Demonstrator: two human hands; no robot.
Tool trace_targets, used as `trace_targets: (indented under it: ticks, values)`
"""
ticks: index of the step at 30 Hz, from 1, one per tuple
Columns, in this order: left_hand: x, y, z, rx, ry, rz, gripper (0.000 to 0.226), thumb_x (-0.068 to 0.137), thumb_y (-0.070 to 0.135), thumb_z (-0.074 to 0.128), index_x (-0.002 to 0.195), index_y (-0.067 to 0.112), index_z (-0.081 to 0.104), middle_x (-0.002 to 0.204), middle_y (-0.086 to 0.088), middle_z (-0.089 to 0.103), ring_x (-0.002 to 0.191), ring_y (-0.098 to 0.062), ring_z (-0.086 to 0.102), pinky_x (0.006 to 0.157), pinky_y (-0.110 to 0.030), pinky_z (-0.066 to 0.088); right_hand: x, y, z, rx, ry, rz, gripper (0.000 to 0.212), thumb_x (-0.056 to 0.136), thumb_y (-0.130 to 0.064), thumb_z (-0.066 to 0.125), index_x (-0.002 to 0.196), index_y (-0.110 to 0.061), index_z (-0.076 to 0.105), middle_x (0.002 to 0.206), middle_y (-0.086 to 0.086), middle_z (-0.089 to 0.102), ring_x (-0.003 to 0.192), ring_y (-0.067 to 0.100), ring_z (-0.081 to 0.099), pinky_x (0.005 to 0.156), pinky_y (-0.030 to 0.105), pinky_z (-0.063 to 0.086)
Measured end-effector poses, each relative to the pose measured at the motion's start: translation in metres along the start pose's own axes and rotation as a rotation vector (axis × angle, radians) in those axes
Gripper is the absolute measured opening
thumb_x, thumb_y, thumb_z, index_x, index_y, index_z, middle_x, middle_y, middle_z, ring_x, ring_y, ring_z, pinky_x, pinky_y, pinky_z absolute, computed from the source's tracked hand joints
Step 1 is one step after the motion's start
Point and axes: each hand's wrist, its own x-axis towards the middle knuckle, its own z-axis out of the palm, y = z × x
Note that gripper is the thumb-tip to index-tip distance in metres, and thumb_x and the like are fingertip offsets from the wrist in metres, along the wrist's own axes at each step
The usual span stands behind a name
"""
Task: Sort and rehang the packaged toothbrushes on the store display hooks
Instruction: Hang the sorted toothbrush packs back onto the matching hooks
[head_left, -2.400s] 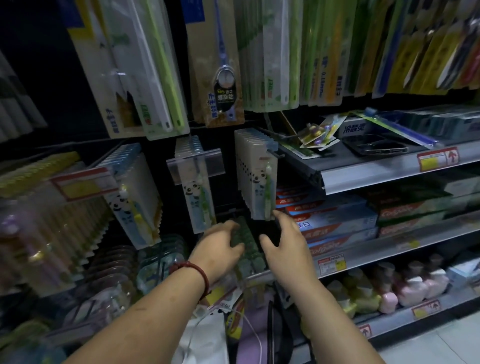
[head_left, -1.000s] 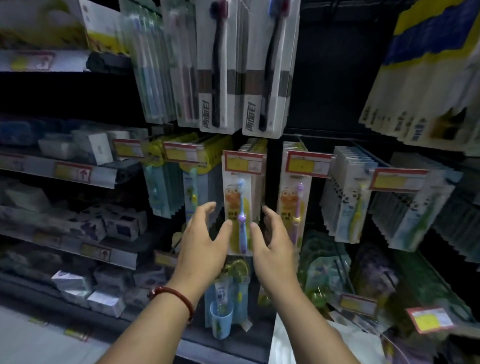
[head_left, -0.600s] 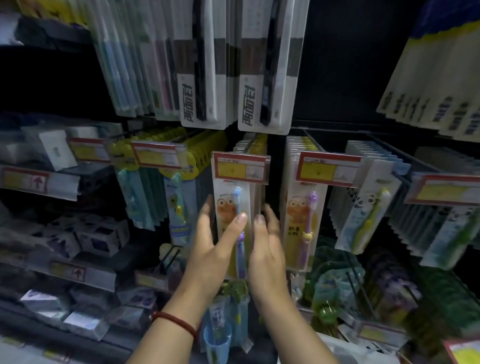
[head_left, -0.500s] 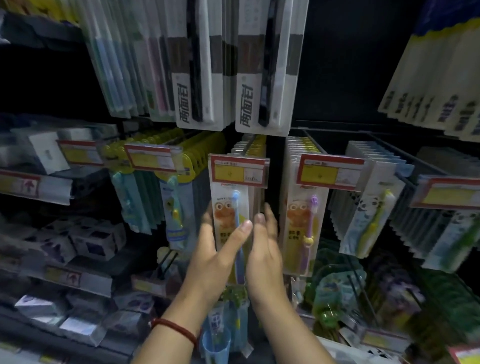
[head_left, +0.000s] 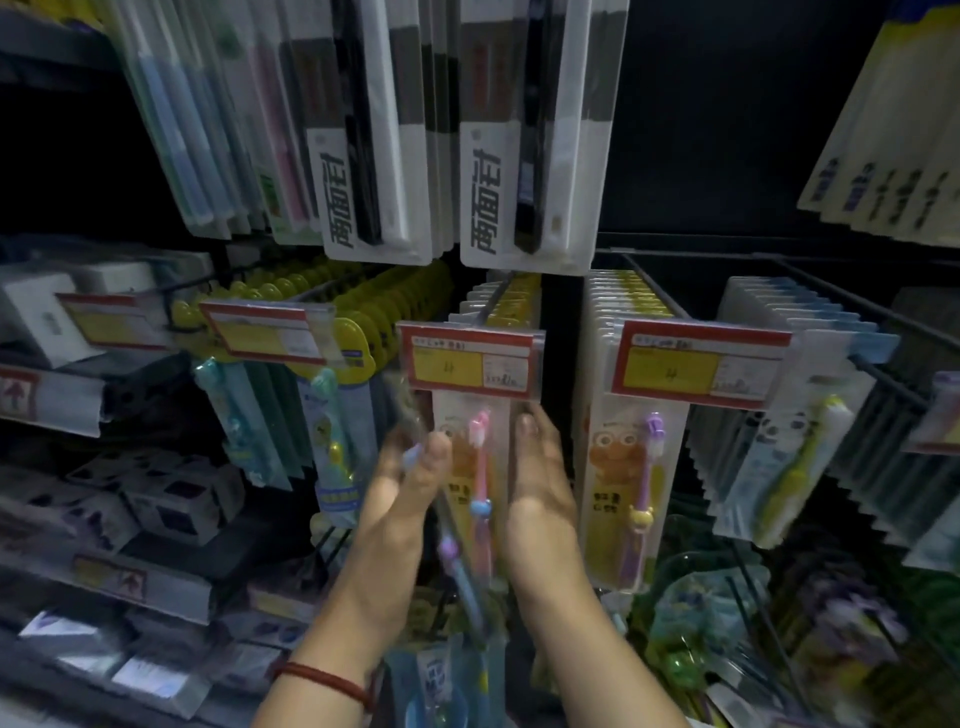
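Grip is recorded on the blue toothbrush pack (head_left: 462, 577): it is pinched, tilted and blurred, between thumb and fingers of the left hand (head_left: 400, 499). The right hand (head_left: 540, 493) is laid straight-fingered against the pink toothbrush pack (head_left: 480, 467), hung just right of that grip, below a price tag (head_left: 467, 364).

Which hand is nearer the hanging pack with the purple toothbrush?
Right. The right hand sits just left of the purple toothbrush pack; the left hand is farther left.

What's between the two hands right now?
Head view: the hanging pink-brush pack between left hand and right hand; the left hand also holds a blurred blue-brush pack.
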Motion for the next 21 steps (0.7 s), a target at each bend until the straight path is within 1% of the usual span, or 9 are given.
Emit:
trace_targets:
  ticks: [3, 5, 7, 9, 12, 16, 17, 19, 21]
  values:
    - [0.007, -0.004, -0.003, -0.027, -0.099, 0.032, 0.095, 0.070, 0.091, 0.063, 0.145, 0.033, 0.058, 0.146, 0.003, 0.063, 0.140, -0.022, 0.055, 0.118, -0.053, 0.036, 0.014, -0.005, -0.004, 0.018, 0.027, 0.081, 0.050, 0.102, -0.060, 0.033, 0.151, -0.049, 0.037, 0.156, -0.014, 0.044, 0.144, 0.017, 0.042, 0.117, 0.034, 0.029]
    - [0.010, -0.010, 0.001, -0.007, -0.107, 0.057, 0.080, 0.072, 0.078, 0.071, 0.138, 0.033, 0.063, 0.135, 0.008, 0.070, 0.132, -0.016, 0.062, 0.108, -0.038, 0.046, 0.020, -0.008, -0.005, 0.009, 0.024, 0.100, 0.049, 0.105, -0.053, 0.032, 0.153, -0.044, 0.037, 0.156, -0.014, 0.043, 0.144, 0.015, 0.041, 0.105, 0.024, 0.028]
    - [0.010, -0.016, 0.011, 0.023, -0.072, 0.079, 0.066, 0.070, 0.055, 0.072, 0.130, 0.030, 0.062, 0.118, 0.016, 0.077, 0.116, -0.006, 0.070, 0.092, -0.019, 0.053, 0.021, -0.005, -0.003, -0.009, 0.013, 0.080, 0.051, 0.105, -0.054, 0.031, 0.154, -0.043, 0.036, 0.157, -0.013, 0.043, 0.144, 0.013, 0.041, 0.109, 0.024, 0.028]
    - [0.007, -0.017, 0.018, 0.045, -0.040, 0.105, 0.054, 0.073, 0.041, 0.071, 0.125, 0.029, 0.060, 0.108, 0.023, 0.077, 0.107, 0.004, 0.071, 0.084, -0.010, 0.052, 0.020, -0.003, -0.001, -0.028, 0.021, 0.069, 0.052, 0.104, -0.058, 0.030, 0.153, -0.044, 0.037, 0.156, -0.013, 0.045, 0.143, 0.014, 0.042, 0.112, 0.027, 0.029]
    - [0.013, -0.018, 0.017, 0.008, -0.002, 0.069, 0.041, 0.084, 0.039, 0.061, 0.123, 0.025, 0.062, 0.108, 0.019, 0.078, 0.106, 0.002, 0.071, 0.088, -0.016, 0.053, 0.022, -0.002, 0.000, -0.047, 0.041, 0.066, 0.054, 0.101, -0.062, 0.030, 0.152, -0.045, 0.040, 0.155, -0.010, 0.049, 0.142, 0.018, 0.046, 0.115, 0.031, 0.031]
    - [0.012, -0.014, 0.018, -0.105, 0.036, -0.021, 0.055, 0.088, 0.065, 0.056, 0.130, 0.031, 0.069, 0.130, 0.007, 0.073, 0.127, -0.010, 0.065, 0.113, -0.038, 0.046, 0.016, -0.007, -0.003, -0.050, 0.036, 0.115, 0.051, 0.103, -0.059, 0.029, 0.152, -0.047, 0.037, 0.156, -0.013, 0.045, 0.143, 0.017, 0.043, 0.109, 0.028, 0.028]
    - [0.012, -0.013, 0.020, -0.122, 0.023, -0.036, 0.047, 0.098, 0.066, 0.047, 0.120, 0.037, 0.076, 0.126, 0.010, 0.075, 0.123, -0.008, 0.067, 0.108, -0.033, 0.051, 0.014, -0.010, -0.003, -0.054, 0.035, 0.120, 0.051, 0.103, -0.059, 0.028, 0.152, -0.049, 0.036, 0.157, -0.012, 0.045, 0.143, 0.017, 0.044, 0.111, 0.030, 0.028]
    - [0.013, -0.009, 0.025, -0.181, -0.052, -0.057, 0.058, 0.106, 0.055, 0.026, 0.097, 0.049, 0.082, 0.114, 0.014, 0.079, 0.111, -0.003, 0.072, 0.088, -0.019, 0.058, 0.013, -0.012, -0.003, -0.035, 0.049, 0.131, 0.049, 0.102, -0.060, 0.029, 0.150, -0.051, 0.035, 0.157, -0.011, 0.045, 0.142, 0.019, 0.044, 0.115, 0.036, 0.030]
    - [0.022, -0.007, 0.025, -0.183, -0.056, -0.060, 0.065, 0.108, 0.048, 0.020, 0.095, 0.047, 0.083, 0.112, 0.012, 0.080, 0.108, -0.004, 0.074, 0.084, -0.019, 0.058, 0.015, -0.013, -0.003, -0.041, 0.062, 0.136, 0.053, 0.100, -0.062, 0.029, 0.152, -0.050, 0.035, 0.159, -0.011, 0.042, 0.144, 0.020, 0.042, 0.116, 0.037, 0.028]
